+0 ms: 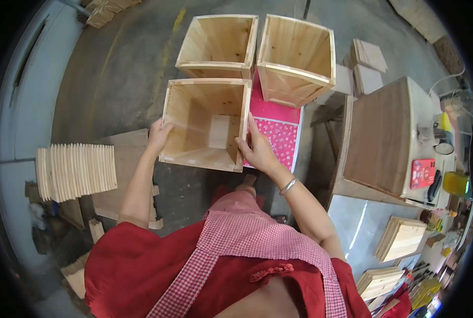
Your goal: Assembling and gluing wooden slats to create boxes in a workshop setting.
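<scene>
Between my two hands is an open-topped box of pale wood [204,157], tilted so its inside and bottom show. My left hand [160,137] grips its left side, with the thumb at the rim. On the opposite side my right hand [259,149] holds the wall, thumb over the edge and fingers along the outside. Just beyond stand two similar wooden boxes, one at the left [215,68] and one at the right [295,85]. A pink patterned cover [276,139] shows beside the held box and beneath the right one.
Many thin wooden slats [77,172] stand in a row at left, beside a flat brown sheet [124,183]. A brown-topped table [377,140] at right carries a red packet [423,174]. Board stacks lie nearer [400,238] and at back right [369,55].
</scene>
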Demonstrator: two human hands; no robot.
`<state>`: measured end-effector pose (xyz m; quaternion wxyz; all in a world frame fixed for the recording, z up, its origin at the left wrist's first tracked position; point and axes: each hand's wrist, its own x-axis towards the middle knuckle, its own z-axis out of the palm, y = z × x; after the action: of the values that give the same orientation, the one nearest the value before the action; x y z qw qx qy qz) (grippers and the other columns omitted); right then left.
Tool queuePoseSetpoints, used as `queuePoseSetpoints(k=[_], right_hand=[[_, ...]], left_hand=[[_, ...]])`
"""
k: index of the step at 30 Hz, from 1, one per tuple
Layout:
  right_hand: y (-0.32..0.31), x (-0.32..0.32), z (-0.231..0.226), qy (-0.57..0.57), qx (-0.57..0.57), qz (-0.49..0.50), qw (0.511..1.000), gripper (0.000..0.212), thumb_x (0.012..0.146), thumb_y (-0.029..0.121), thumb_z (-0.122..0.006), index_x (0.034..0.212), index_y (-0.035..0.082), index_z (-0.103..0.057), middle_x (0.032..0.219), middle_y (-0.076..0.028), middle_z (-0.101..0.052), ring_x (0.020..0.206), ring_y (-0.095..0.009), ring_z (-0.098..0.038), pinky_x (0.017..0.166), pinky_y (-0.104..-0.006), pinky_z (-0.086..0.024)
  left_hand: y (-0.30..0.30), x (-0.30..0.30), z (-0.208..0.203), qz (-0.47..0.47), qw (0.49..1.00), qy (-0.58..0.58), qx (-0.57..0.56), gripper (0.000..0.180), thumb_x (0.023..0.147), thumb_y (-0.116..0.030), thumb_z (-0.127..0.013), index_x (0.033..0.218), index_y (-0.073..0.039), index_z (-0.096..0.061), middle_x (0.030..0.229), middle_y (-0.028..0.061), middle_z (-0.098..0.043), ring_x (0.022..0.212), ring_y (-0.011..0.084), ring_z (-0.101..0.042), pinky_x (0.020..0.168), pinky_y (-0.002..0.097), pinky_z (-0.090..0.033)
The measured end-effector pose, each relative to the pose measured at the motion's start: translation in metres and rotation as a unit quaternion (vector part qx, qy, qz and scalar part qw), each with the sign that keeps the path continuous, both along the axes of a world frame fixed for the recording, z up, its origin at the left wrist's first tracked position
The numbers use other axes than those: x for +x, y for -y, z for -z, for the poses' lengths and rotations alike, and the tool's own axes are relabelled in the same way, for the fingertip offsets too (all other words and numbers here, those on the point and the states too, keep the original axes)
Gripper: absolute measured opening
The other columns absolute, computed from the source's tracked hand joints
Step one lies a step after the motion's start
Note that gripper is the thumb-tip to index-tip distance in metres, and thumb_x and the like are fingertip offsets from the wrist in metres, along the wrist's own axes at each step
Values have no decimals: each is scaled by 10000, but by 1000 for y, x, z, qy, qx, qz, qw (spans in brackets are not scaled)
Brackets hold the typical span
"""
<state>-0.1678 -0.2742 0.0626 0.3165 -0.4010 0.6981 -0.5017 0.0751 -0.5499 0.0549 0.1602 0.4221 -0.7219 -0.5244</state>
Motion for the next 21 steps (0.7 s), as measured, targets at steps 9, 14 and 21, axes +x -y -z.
queuePoseSetpoints(k=[9, 14, 21], right_hand=[[36, -13, 16, 13, 11, 0, 1000, 804, 933, 199, -689, 1555, -11, -224, 773, -206, -618, 670, -312, -642, 627, -407, -508], [-11, -15, 34, 20, 53, 31, 998, 598, 942, 219, -682, 1431, -32, -446, 746, -189, -644, 699, -298, -673, 648, -410, -522], [-201, 10, 71, 16, 196, 293, 936, 361, 898, 238, -636, 1135, -31, -683, 993, -270, -698, 943, -429, -678, 869, -492, -532]], left_hand=[[45, -8, 25, -2, 999, 34, 18, 276, 972, -207, -656, 1126, 20, -682, 1025, 8, -700, 925, 69, -581, 807, 271, -486], [27, -19, 18, -162, 944, -73, 276, 470, 1044, -417, -495, 1242, -12, -628, 1169, 74, -686, 1078, 174, -644, 940, 338, -516], [87, 147, 215, 35, 748, -65, 659, 178, 965, -213, -600, 1001, -86, -718, 850, 42, -688, 794, 192, -661, 786, 329, -581]])
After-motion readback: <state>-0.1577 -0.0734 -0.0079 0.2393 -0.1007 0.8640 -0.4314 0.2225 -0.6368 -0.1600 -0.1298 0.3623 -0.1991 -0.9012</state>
